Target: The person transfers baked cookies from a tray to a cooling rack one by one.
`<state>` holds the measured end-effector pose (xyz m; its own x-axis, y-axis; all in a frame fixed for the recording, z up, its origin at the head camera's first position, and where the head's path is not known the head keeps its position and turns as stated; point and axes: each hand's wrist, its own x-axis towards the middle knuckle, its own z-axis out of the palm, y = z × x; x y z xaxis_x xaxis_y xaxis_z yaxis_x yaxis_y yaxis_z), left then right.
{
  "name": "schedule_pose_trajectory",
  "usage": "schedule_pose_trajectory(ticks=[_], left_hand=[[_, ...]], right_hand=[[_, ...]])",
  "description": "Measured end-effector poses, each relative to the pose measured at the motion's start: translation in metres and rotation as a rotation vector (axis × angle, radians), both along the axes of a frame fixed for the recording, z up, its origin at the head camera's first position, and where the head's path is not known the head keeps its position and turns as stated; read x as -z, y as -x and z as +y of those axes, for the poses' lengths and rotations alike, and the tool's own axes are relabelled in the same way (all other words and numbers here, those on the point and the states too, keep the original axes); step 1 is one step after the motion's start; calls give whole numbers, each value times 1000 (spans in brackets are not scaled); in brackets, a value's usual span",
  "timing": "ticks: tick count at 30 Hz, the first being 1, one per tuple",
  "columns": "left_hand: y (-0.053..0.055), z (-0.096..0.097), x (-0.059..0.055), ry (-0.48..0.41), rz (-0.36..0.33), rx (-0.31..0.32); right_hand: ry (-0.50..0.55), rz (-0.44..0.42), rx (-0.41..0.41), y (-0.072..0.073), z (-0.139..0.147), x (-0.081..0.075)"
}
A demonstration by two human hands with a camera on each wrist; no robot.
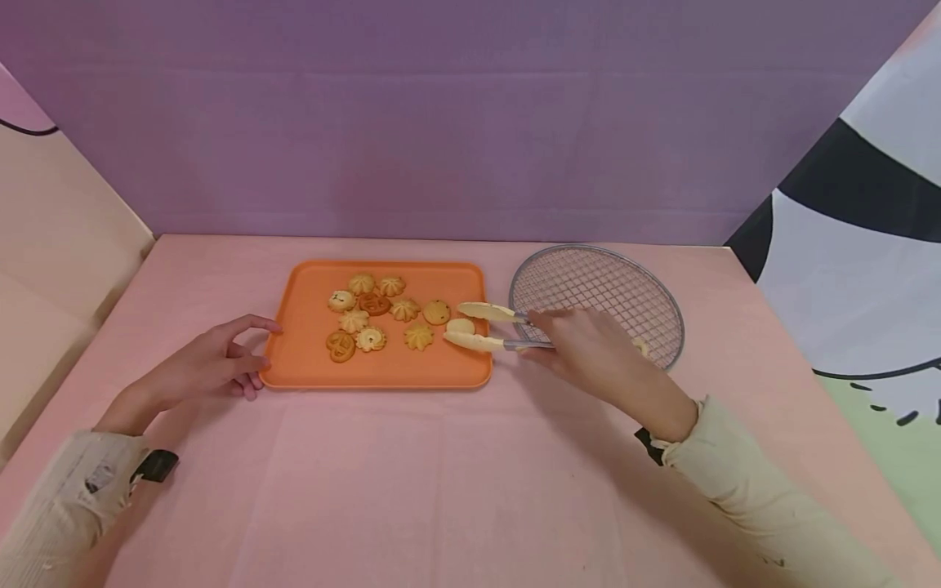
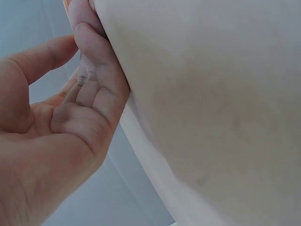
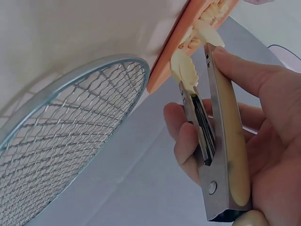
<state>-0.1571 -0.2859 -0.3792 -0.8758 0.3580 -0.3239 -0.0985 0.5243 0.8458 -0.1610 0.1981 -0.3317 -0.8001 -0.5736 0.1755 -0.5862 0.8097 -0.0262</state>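
The right hand (image 1: 591,351) has its fingers round tongs (image 1: 481,342); a pale cookie (image 1: 461,326) sits between their ends at the orange tray's (image 1: 397,374) right side; the left hand (image 1: 198,363), fingers released, touches its left edge.

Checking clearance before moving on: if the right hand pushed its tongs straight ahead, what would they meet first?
Likely the speckled round cookie on the orange tray, just left of the tongs, though their height is hard to judge.
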Motion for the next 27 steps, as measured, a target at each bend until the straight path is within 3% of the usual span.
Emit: schedule_pose_trajectory(ticks=[18, 21, 27], left_hand=[[-1, 0, 1, -6, 3, 4], [-1, 1, 1, -2, 9, 5], [-1, 0, 1, -23, 0, 3]], right_hand=[[-17, 30, 1, -9, -8, -9], [9, 21, 17, -10, -8, -10], [-34, -10, 34, -6, -8, -6]])
